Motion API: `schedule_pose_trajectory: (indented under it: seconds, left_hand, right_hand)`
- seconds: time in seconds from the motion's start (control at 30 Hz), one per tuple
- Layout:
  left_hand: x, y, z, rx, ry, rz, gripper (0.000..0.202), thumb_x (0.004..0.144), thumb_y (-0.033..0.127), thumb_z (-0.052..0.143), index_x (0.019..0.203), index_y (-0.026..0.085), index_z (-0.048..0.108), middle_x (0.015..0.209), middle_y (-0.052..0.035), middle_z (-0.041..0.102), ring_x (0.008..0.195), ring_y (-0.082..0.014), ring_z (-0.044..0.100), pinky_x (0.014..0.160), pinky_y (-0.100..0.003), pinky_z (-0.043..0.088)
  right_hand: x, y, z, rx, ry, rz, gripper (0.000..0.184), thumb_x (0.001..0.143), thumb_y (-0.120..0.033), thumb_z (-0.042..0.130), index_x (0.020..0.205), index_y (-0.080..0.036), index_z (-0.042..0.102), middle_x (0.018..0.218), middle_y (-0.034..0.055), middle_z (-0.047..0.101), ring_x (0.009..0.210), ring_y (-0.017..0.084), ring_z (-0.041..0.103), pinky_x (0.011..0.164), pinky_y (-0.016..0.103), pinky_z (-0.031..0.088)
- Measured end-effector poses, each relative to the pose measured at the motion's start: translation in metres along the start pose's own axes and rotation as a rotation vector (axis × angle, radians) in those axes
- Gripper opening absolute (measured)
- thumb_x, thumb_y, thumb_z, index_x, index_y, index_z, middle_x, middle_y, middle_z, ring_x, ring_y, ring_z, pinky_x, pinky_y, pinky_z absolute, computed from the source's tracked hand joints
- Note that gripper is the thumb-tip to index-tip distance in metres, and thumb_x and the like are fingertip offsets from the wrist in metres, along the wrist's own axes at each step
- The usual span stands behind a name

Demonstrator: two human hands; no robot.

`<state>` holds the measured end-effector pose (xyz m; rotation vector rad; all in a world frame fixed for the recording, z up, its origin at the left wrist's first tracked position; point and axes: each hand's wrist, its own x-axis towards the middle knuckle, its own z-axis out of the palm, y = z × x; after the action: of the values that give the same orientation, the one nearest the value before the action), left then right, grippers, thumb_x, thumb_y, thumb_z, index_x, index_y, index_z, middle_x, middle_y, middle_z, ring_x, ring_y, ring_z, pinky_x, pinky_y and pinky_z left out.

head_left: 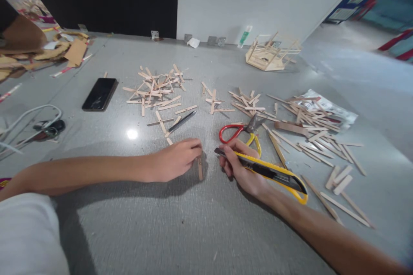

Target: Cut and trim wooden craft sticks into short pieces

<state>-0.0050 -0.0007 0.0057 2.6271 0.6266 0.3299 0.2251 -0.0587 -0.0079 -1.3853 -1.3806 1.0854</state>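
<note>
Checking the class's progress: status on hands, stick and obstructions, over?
Left fingers pinching wooden stick. Right fingers gripping yellow cutter, apart from stick. Scissors close beyond, possibly crowding.

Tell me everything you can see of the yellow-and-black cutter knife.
The cutter knife has a long, slim body with yellow edging around a dark middle, apparently plastic. The right hand grips it near its dark front end, which points toward the left hand. From there the body slants back over the right wrist to a yellow rear end. Whether any blade is out is too small to tell.
</note>
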Motion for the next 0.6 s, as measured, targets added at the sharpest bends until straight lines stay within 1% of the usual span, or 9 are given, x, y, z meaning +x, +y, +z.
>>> schedule_pose_trajectory:
  seconds: [0.03,0.07,0.13,0.17,0.2,0.3,0.4,0.5,0.6]
  left_hand:
    - [0.001,0.001,0.000,0.008,0.013,-0.023,0.010,0.104,0.014,0.056,0.101,0.013,0.065,0.107,-0.0109,0.066,0.101,-0.0239,0.065,0.091,-0.036,0.053]
    - [0.001,0.002,0.000,0.023,0.028,-0.050,0.013,0.104,0.024,0.063,0.106,0.012,0.066,0.109,-0.0125,0.067,0.105,-0.0275,0.065,0.093,-0.041,0.052]
    - [0.002,0.003,0.003,0.067,0.057,-0.101,0.043,0.095,0.048,0.077,0.114,0.010,0.068,0.116,-0.0168,0.069,0.113,-0.0352,0.063,0.098,-0.049,0.050]
    - [0.001,0.004,0.005,0.085,0.061,-0.115,0.053,0.089,0.055,0.081,0.115,0.011,0.069,0.120,-0.0180,0.069,0.117,-0.0374,0.063,0.101,-0.051,0.048]
    - [0.001,0.004,0.007,0.092,0.057,-0.117,0.056,0.086,0.058,0.083,0.115,0.012,0.071,0.122,-0.0180,0.070,0.119,-0.0379,0.063,0.102,-0.052,0.047]
    - [0.001,0.004,0.008,0.043,-0.001,-0.050,0.044,0.088,0.046,0.085,0.119,0.017,0.074,0.131,-0.0154,0.069,0.125,-0.0356,0.063,0.108,-0.052,0.044]
    - [0.001,0.002,0.002,-0.001,-0.063,0.028,0.035,0.092,0.032,0.081,0.125,0.022,0.074,0.152,-0.0161,0.058,0.144,-0.0410,0.050,0.119,-0.061,0.036]
    - [0.004,-0.002,-0.005,-0.017,-0.132,0.042,0.040,0.093,0.028,0.076,0.133,0.026,0.072,0.165,-0.0155,0.046,0.156,-0.0463,0.034,0.123,-0.071,0.026]
    - [0.007,-0.007,-0.008,-0.057,-0.197,0.023,0.048,0.094,0.031,0.076,0.141,0.026,0.068,0.168,-0.0167,0.041,0.159,-0.0468,0.028,0.124,-0.073,0.023]
  right_hand:
    - [0.000,0.000,0.000,-0.009,-0.001,-0.002,0.044,0.100,-0.062,0.061,0.080,-0.023,0.060,0.059,-0.0022,0.063,0.040,0.010,0.049,0.038,0.023,0.039]
    - [-0.001,-0.001,-0.001,-0.025,-0.009,-0.012,0.044,0.100,-0.061,0.062,0.079,-0.023,0.060,0.058,-0.0022,0.062,0.040,0.011,0.051,0.038,0.024,0.040]
    - [-0.002,-0.001,-0.001,-0.086,-0.043,-0.053,0.042,0.100,-0.057,0.063,0.075,-0.024,0.061,0.053,-0.0024,0.062,0.041,0.012,0.054,0.041,0.026,0.044]
    - [-0.003,0.000,-0.001,-0.119,-0.065,-0.076,0.040,0.100,-0.054,0.064,0.074,-0.024,0.061,0.051,-0.0026,0.061,0.041,0.013,0.055,0.043,0.027,0.045]
    - [-0.004,0.000,-0.001,-0.149,-0.087,-0.095,0.038,0.101,-0.051,0.064,0.074,-0.025,0.062,0.049,-0.0027,0.061,0.041,0.014,0.057,0.044,0.027,0.046]
    - [-0.006,0.000,-0.001,-0.175,-0.156,-0.137,0.030,0.101,-0.045,0.062,0.079,-0.025,0.064,0.049,-0.0032,0.063,0.039,0.015,0.058,0.043,0.028,0.046]
    - [-0.008,-0.002,0.001,-0.197,-0.218,-0.194,0.027,0.102,-0.039,0.061,0.080,-0.025,0.063,0.050,-0.0032,0.064,0.038,0.015,0.059,0.042,0.028,0.046]
    - [-0.009,-0.004,0.004,-0.270,-0.225,-0.263,0.030,0.103,-0.035,0.059,0.075,-0.025,0.061,0.050,-0.0031,0.064,0.039,0.014,0.060,0.044,0.026,0.045]
    - [-0.009,-0.005,0.006,-0.315,-0.222,-0.281,0.034,0.104,-0.034,0.058,0.071,-0.024,0.059,0.048,-0.0044,0.062,0.038,0.012,0.057,0.044,0.025,0.043]
